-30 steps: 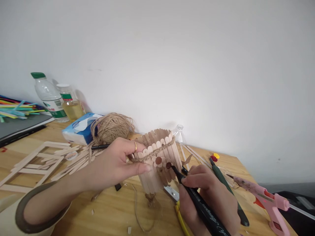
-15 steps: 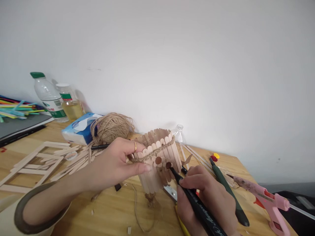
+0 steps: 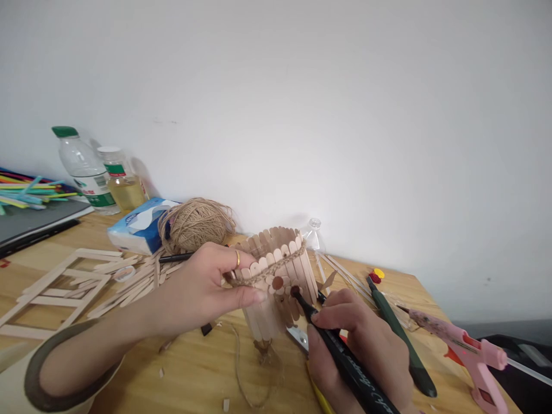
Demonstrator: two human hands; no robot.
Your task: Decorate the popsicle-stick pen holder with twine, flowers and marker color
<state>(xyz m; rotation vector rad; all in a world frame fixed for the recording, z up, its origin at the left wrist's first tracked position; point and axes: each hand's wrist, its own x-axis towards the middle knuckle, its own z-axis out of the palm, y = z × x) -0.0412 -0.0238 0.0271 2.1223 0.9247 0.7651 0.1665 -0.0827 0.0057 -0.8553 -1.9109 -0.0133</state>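
Centrally, left hand [image 3: 202, 287] fingers gripped the cup [image 3: 276, 276]; right hand [image 3: 357, 339] pinched the marker [image 3: 340, 356]. Slack grip risked smearing.

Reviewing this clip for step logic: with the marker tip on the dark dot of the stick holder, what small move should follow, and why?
Probably keep the black marker tip on the dark dot and work it in small strokes. The right hand holds the marker to that dot, the left hand grips the popsicle-stick holder, and a lighter brown dot sits beside it.
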